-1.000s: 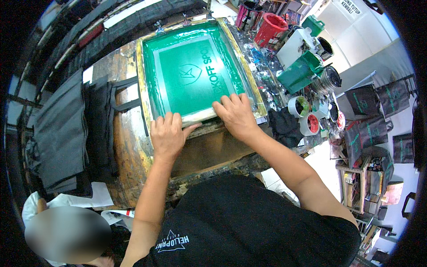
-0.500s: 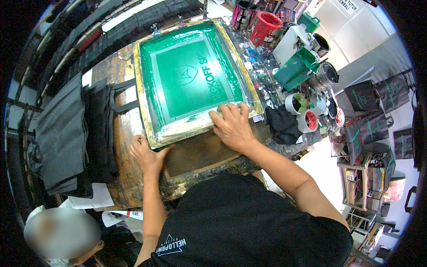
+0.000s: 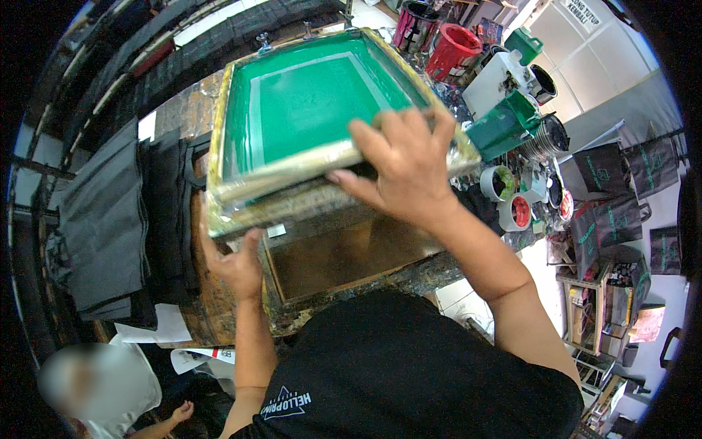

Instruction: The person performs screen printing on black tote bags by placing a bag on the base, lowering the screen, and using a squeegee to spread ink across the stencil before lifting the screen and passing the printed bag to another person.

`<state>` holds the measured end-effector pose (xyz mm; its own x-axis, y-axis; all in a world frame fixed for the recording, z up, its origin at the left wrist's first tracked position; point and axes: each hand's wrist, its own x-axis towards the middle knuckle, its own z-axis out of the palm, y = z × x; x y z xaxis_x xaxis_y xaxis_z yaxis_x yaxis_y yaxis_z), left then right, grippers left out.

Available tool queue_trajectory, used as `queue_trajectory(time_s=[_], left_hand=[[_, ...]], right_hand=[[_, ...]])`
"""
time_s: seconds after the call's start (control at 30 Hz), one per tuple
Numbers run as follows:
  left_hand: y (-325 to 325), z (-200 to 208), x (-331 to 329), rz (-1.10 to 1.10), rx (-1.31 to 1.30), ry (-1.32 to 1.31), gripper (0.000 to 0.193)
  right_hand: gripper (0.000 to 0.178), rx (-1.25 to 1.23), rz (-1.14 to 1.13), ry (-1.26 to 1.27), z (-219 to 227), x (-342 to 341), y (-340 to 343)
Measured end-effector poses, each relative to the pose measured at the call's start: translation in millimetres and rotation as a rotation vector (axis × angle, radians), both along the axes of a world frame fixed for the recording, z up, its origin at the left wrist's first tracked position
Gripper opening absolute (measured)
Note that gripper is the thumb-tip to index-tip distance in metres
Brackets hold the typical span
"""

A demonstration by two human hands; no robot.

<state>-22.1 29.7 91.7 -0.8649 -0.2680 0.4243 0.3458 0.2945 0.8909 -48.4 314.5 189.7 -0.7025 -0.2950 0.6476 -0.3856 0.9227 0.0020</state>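
Note:
A screen-printing frame [image 3: 215,157] with a yellowed, taped border fills the middle. Green ink covers its mesh [image 3: 314,95], and its near side is raised off the table. A pale taped bar [image 3: 292,170], perhaps a squeegee, lies along that near side. My right hand [image 3: 406,168] grips the near side, fingers over the bar and thumb below; motion blurs it slightly. At the near left corner is my left hand [image 3: 235,267], thumb and fingers apart, partly hidden by the frame. Beneath the raised side shows a brown board [image 3: 329,260].
Black fabric bags [image 3: 102,227] are stacked at left on the worn wooden table [image 3: 186,106]. A red bucket [image 3: 451,55], a green container [image 3: 504,124] and tape rolls [image 3: 515,212] crowd the right. Another person [image 3: 135,377] is at lower left. Printed bags [image 3: 603,175] hang far right.
The frame's near side has risen toward me, baring more of the board. My right hand has gone up with it. My left hand has shifted slightly down and left by the corner.

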Motion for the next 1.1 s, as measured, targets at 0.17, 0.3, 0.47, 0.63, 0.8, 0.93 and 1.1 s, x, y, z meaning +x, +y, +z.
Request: queue_trajectory(time_s=[0.17, 0.3, 0.47, 0.63, 0.8, 0.93, 1.1], left_hand=[[16.0, 74.3, -55.7, 0.016, 0.095, 0.173, 0.063], [12.1, 73.0, -86.3, 0.042, 0.051, 0.336, 0.073], [-18.5, -22.3, -69.1, 0.02, -0.508, -0.204, 0.092], [-7.2, -51.9, -39.6, 0.151, -0.903, -0.509, 0.097], [-8.2, -46.8, -60.3, -0.01, -0.644, -0.619, 0.09], [-12.4, -45.4, -65.1, -0.02, -0.708, -0.227, 0.073], [-41.1, 18.6, -95.4, -0.169, -0.529, -0.144, 0.037]], right_hand=[[0.06, 0.025, 0.003, 0.275, 72.8, -67.1, 3.5], [0.068, 0.032, 0.042, 0.128, 115.6, -99.9, 2.6], [0.069, 0.057, 0.003, -0.028, 140.9, -103.8, 3.3], [0.074, 0.008, 0.024, -0.071, 146.0, -114.8, 4.9], [0.077, 0.026, 0.015, -0.079, 156.0, -109.9, 5.3], [0.077, 0.128, -0.099, -0.198, 164.4, -105.1, 0.6], [0.076, 0.066, 0.008, -0.174, 164.8, -109.2, 4.5]])
